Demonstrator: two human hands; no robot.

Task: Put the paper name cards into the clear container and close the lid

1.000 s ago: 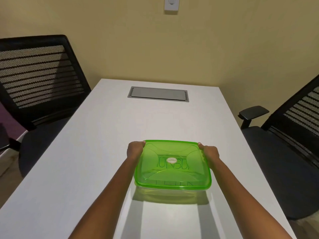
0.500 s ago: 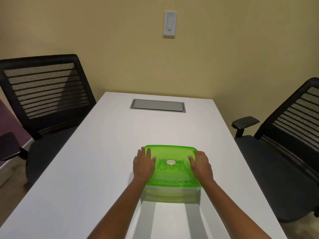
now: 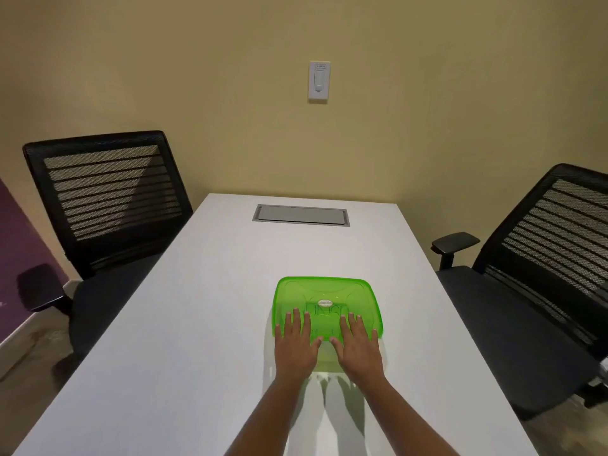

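Moved in from the corners, the left hand (image 3: pixel 295 344) and right hand (image 3: pixel 357 346) are now spread flat, holding nothing, on the green lid (image 3: pixel 327 297) at 6 o'clock, so closure is judged nearly done.

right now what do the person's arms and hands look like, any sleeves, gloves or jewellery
Both forearms are bare as far as the frame shows, with no sleeve in view. The left hand and right hand wear no gloves, and no rings, watch or bracelet show on fingers or wrists. Nails look short and unpainted. Nothing above the forearms is in view.
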